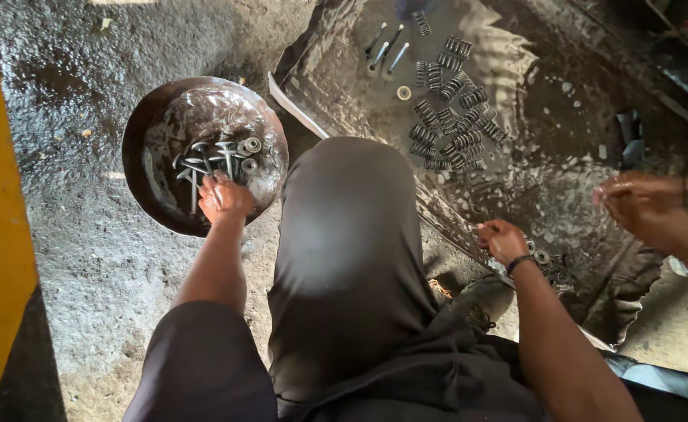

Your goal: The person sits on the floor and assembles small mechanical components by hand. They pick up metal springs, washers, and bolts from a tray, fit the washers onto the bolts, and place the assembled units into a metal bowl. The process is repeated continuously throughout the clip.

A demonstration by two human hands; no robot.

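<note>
a: what sits in the round, shallow, rusty-brown metal pan [150, 133]?

b: a wet, oily film that shines, and a heap of grey steel engine valves [203, 160] with long thin stems and flat round heads. beside them lie a few small ring-shaped metal caps [250, 145]. the pan rests on the rough, dark, damp concrete floor [70, 86], to the left of the person's bent knee.

a: and the left hand [223, 197]?

b: it is down inside the pan at its near edge, fingers curled under, touching the valves. whether it actually grips one, i cannot tell.

a: the right hand [502, 239]?

b: on the other side of the knee, loosely closed into a fist at the edge of a crinkled, glossy black plastic sheet [547, 117]. a dark band circles the wrist. small metal rings [545, 258] lie just beside it; i cannot tell if anything is inside the fist.

a: further out?

b: on the sheet, a cluster of dark coiled steel valve springs [453, 117], ribbed and short, and a few more slim valves [387, 47] above them. another person's hands [648, 207] reach in from the right edge, blurred.
</note>
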